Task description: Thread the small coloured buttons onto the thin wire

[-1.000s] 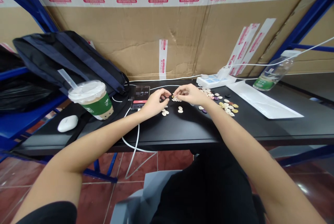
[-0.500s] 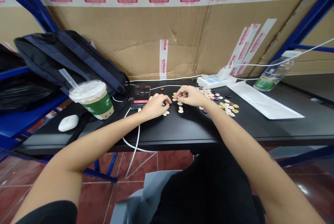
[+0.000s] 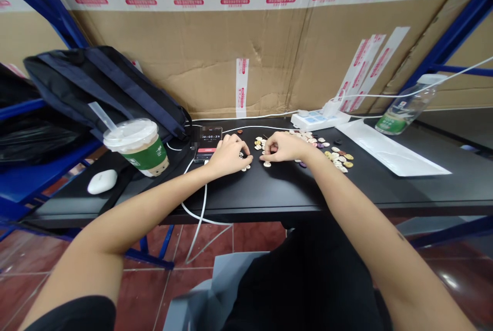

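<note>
On the black table, my left hand point(image 3: 230, 156) rests with its fingers arched and apart over a few small pale button-like pieces point(image 3: 245, 168), partly hidden beneath it. Facing it, my right hand point(image 3: 284, 147) has thumb and fingertips drawn together in a pinch, low over the table. Whatever may be between those fingertips is too small to make out. Just under them lies a white oval button-like piece point(image 3: 267, 165). More pale and yellow pieces point(image 3: 259, 143) lie behind the fingertips. A larger mixed pile point(image 3: 339, 159) spreads to the right of my right wrist.
A phone point(image 3: 210, 141) showing a timer lies beside my left hand, its white cable point(image 3: 205, 192) hanging over the edge. Leftward are a drink cup point(image 3: 146, 153), a white case point(image 3: 102, 182) and a backpack point(image 3: 115, 79). Rightward are a power strip point(image 3: 318, 121), white packet point(image 3: 393, 151) and bottle point(image 3: 404, 110).
My right hand has come slightly nearer to me, its fingertips now lower beside the white piece. My left hand's fingers have shifted a little, staying over the same pieces.
</note>
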The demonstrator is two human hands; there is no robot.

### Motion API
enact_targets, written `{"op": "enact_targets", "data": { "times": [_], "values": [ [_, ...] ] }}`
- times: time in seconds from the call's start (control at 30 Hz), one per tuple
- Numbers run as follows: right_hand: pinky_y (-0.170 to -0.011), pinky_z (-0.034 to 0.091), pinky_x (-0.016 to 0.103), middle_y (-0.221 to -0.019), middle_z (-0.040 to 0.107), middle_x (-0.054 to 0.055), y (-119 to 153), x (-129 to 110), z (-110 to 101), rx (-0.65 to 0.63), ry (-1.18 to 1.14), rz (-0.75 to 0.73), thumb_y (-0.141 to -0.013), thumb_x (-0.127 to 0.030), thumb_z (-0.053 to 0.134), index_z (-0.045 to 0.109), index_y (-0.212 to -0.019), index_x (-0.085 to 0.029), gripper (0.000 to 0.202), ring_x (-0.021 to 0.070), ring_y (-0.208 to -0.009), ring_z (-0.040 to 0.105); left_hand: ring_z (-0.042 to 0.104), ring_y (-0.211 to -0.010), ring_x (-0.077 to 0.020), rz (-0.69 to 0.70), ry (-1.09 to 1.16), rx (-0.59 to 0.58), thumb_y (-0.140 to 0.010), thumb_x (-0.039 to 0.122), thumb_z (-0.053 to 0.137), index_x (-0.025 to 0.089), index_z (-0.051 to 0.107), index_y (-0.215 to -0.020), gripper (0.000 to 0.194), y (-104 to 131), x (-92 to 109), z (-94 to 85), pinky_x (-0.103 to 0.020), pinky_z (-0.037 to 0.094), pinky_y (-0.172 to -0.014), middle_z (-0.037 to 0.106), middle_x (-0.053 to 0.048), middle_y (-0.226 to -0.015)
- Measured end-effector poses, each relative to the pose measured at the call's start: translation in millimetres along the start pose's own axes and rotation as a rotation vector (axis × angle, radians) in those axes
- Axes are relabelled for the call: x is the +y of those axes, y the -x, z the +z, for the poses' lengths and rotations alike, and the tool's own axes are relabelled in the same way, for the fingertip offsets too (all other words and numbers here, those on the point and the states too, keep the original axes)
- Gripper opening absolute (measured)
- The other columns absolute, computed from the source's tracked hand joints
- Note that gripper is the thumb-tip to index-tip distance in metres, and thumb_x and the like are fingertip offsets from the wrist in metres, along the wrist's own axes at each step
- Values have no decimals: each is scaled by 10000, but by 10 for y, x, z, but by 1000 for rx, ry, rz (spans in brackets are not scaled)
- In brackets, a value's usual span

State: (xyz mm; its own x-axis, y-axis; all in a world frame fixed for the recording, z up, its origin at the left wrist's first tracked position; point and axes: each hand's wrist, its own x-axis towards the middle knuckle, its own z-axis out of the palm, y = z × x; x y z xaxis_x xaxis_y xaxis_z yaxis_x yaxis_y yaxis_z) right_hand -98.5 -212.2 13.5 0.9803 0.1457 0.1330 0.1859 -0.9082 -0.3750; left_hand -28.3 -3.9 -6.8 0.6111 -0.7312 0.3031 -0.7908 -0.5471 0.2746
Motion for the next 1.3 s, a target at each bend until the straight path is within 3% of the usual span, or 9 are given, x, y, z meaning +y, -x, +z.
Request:
{"op": "enact_targets", "data": {
  "times": [0.2, 0.4, 0.53, 0.73, 0.9, 1.13, 1.3],
  "values": [
    [-520, 300, 264, -599, 563, -18, -33, 60, 19, -30, -67, -59, -708, -436, 737, 708, -672, -183, 258, 104, -524, 464, 499, -1156, -312, -1, 48, -39, -833, 360, 661, 210, 696, -898, 167, -10, 10, -6, -464, 392, -1013, 615, -80, -1085],
    [-585, 405, 262, -674, 672, 20, -37, 48, 22, -53, -198, -131, -716, -458, 759, 696, -701, -167, 298, 127, -588, 550, 569, -1000, -236, 159, 140, 0, -872, 222, 612, 198, 617, -886, 29, -2, 5, 19, -378, 431, -912, 689, -25, -943],
    [-637, 471, 274, -724, 716, 49, -45, 15, 35, -38, -309, -152, -698, -455, 778, 699, -725, -162, 304, 148, -629, 607, 601, -932, -204, 207, 245, 43, -880, 173, 603, 178, 632, -954, 79, -18, -11, 50, -332, 466, -853, 694, -35, -935],
    [-626, 519, 282, -750, 738, 75, -97, 58, 107, 81, -414, -126, -767, -375, 725, 733, -835, -136, 249, 166, -638, 664, 621, -889, -175, 188, 318, 107, -932, 153, 526, 169, 701, -1048, 211, -51, -20, 57, -309, 500, -839, 668, -60, -956],
    [-652, 566, 287, -758, 750, 80, -110, 75, 136, 94, -555, -92, -815, -286, 696, 740, -911, -128, 190, 176, -666, 704, 643, -870, -176, 150, 410, 168, -929, 190, 558, 165, 722, -960, 169, -83, -29, 73, -308, 529, -830, 687, -61, -919],
    [-747, 588, 286, -834, 767, 88, -78, 37, 97, 77, -637, -103, -805, -272, 746, 719, -929, -139, 184, 190, -771, 737, 688, -826, -167, 60, 672, 155, -902, 210, 598, 134, 661, -940, 105, -95, -41, 97, -319, 563, -825, 712, -70, -916],
    [-734, 589, 290, -825, 766, 84, -78, 31, 90, 69, -611, -112, -787, -299, 764, 725, -936, -140, 221, 190, -760, 735, 671, -930, -182, 92, 638, 265, -881, 212, 626, 146, 686, -899, 90, -112, -31, 56, -319, 561, -853, 704, -75, -958]
  ]
}}
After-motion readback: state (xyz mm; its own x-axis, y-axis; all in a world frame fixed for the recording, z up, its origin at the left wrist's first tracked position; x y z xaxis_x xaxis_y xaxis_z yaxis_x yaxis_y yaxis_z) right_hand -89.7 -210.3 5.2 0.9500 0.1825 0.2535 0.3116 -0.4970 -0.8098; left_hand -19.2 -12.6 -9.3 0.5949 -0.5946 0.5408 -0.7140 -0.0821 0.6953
